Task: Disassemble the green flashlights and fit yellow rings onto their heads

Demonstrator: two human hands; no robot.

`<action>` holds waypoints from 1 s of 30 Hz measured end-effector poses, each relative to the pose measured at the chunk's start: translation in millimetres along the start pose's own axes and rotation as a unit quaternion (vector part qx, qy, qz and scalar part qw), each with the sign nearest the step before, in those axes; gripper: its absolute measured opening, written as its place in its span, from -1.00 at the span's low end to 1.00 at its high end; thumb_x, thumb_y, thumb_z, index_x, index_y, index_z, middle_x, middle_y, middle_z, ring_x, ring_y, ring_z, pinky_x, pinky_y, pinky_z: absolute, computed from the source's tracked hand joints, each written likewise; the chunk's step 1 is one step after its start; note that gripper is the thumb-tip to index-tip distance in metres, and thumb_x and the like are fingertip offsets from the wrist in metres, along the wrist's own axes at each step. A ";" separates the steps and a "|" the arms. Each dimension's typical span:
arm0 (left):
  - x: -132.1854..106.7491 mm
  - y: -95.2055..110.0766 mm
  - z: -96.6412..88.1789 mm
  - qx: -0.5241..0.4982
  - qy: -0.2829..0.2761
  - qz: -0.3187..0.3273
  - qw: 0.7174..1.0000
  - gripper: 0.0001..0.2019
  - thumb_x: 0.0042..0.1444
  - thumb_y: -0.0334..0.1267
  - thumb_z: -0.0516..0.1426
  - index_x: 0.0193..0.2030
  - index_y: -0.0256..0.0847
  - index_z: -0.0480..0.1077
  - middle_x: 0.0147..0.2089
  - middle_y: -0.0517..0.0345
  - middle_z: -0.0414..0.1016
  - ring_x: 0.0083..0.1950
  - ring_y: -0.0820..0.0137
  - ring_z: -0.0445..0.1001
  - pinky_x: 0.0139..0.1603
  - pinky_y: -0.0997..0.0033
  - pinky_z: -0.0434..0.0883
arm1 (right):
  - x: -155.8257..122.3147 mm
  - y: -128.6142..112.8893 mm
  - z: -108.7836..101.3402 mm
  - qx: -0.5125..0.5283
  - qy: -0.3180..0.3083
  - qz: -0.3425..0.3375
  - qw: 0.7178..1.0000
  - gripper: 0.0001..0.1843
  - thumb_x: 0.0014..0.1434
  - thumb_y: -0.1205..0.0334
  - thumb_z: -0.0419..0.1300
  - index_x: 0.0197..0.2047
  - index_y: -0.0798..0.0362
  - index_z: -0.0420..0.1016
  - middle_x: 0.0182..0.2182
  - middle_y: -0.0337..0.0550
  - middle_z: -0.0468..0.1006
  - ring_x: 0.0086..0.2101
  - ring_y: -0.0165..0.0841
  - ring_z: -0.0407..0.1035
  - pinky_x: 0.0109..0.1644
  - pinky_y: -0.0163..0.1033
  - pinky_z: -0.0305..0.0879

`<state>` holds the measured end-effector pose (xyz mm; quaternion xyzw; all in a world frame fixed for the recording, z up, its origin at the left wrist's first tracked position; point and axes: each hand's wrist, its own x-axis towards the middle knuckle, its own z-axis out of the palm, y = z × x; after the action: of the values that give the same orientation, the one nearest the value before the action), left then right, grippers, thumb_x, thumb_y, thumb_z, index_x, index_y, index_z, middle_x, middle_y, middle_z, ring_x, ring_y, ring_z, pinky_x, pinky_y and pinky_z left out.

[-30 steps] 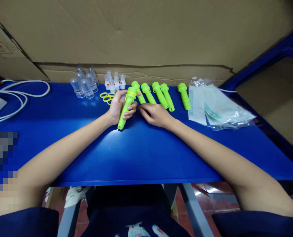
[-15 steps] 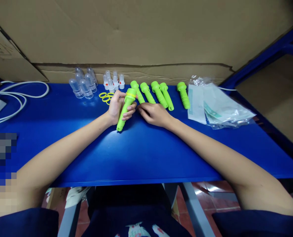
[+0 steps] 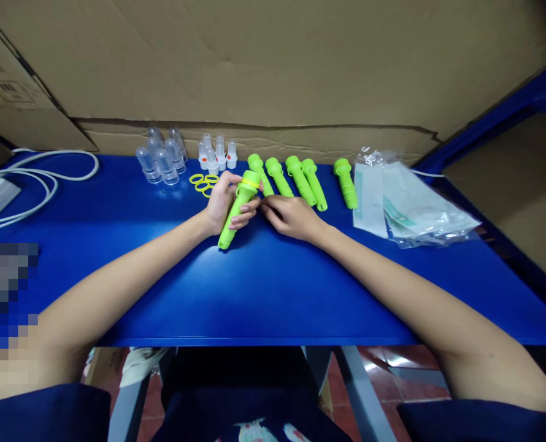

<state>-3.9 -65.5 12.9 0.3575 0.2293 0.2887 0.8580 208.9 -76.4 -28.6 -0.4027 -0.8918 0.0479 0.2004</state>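
My left hand [image 3: 224, 202] is wrapped round a lime-green flashlight body [image 3: 236, 213], tilted with its wide head up and away from me. A thin yellow ring [image 3: 251, 183] sits around that head, near my left fingertips. Close on the right, my right hand [image 3: 296, 218] is held low with its fingers curled and pressed together; what is in them, if anything, is hidden. Just beyond the hands lie several more green flashlight bodies [image 3: 300, 179], partly covered by my right hand. Loose yellow rings [image 3: 202, 184] lie left of my left hand.
Clear plastic caps [image 3: 166, 164] and small white-based bulb pieces [image 3: 212, 161] stand at the back left of the blue table [image 3: 254, 294]. Plastic bags with printed sheets [image 3: 411, 202] lie right. A white cable [image 3: 54, 175] loops at the far left; cardboard [image 3: 254, 61] walls the back.
The whole view has shifted slightly. My left hand keeps hold of the flashlight body, its ringed head turned slightly, and my right hand stays curled close beside it.
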 end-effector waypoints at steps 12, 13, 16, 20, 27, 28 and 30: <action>-1.4 0.6 4.1 0.027 -0.030 0.000 0.999 -0.52 0.39 0.00 -0.26 -0.22 -0.19 0.37 -0.63 0.28 0.19 -0.79 0.44 0.09 -0.86 0.52 0.13 | 1.6 -3.1 -1.3 -0.023 -0.023 0.021 0.999 -0.63 0.51 0.20 -0.04 -0.07 0.17 0.56 -0.19 0.17 0.71 -0.25 -0.14 0.57 -0.24 -0.15 0.18; -1.4 0.4 4.4 0.031 -0.031 -0.001 0.999 -0.52 0.40 0.02 -0.25 -0.22 -0.19 0.37 -0.62 0.28 0.19 -0.79 0.44 0.09 -0.86 0.51 0.14 | 1.6 -3.3 -1.5 -0.025 -0.025 0.024 0.999 -0.63 0.52 0.20 -0.04 -0.07 0.17 0.56 -0.18 0.17 0.72 -0.25 -0.14 0.57 -0.24 -0.15 0.18; -1.1 -1.0 5.6 0.042 -0.026 0.001 0.999 -0.52 0.41 0.05 -0.22 -0.21 -0.19 0.37 -0.62 0.30 0.19 -0.79 0.46 0.08 -0.85 0.53 0.13 | 1.3 -3.7 -1.8 -0.027 -0.027 0.030 0.999 -0.65 0.51 0.20 -0.03 -0.07 0.17 0.55 -0.17 0.17 0.72 -0.25 -0.13 0.57 -0.25 -0.16 0.17; -0.1 -3.1 5.7 0.055 -0.022 0.004 0.998 -0.50 0.42 0.00 -0.27 -0.22 -0.19 0.38 -0.64 0.30 0.18 -0.79 0.48 0.05 -0.85 0.57 0.10 | 1.0 -3.1 -1.6 -0.028 -0.028 0.027 0.999 -0.63 0.51 0.21 -0.05 -0.07 0.18 0.56 -0.17 0.18 0.72 -0.25 -0.13 0.57 -0.24 -0.15 0.18; -1.5 -0.6 4.0 0.065 -0.069 -0.012 0.995 -0.57 0.34 0.08 -0.12 -0.23 -0.19 0.37 -0.63 0.30 0.22 -0.80 0.46 0.07 -0.86 0.53 0.13 | 1.6 -3.1 -1.9 -0.029 -0.025 0.025 0.999 -0.63 0.50 0.20 -0.04 -0.06 0.18 0.57 -0.17 0.18 0.72 -0.26 -0.15 0.56 -0.27 -0.16 0.14; -1.7 -0.3 3.6 0.065 -0.074 -0.012 0.995 -0.58 0.33 0.08 -0.12 -0.23 -0.19 0.37 -0.63 0.29 0.22 -0.79 0.46 0.08 -0.86 0.53 0.14 | 1.6 -3.2 -1.9 -0.027 -0.024 0.023 0.999 -0.63 0.50 0.20 -0.04 -0.07 0.18 0.57 -0.17 0.18 0.72 -0.26 -0.15 0.56 -0.26 -0.16 0.14; -1.5 -0.2 2.6 0.061 -0.077 -0.010 0.995 -0.58 0.33 0.06 -0.14 -0.23 -0.19 0.37 -0.64 0.29 0.23 -0.79 0.46 0.08 -0.86 0.53 0.14 | 1.4 -3.4 -1.6 -0.023 -0.021 0.019 0.999 -0.63 0.50 0.20 -0.05 -0.08 0.17 0.56 -0.18 0.17 0.72 -0.27 -0.17 0.55 -0.25 -0.16 0.15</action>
<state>-3.3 -67.9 14.8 0.4276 0.1832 0.2373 0.8528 206.4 -77.7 -25.9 -0.4231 -0.8889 0.0396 0.1712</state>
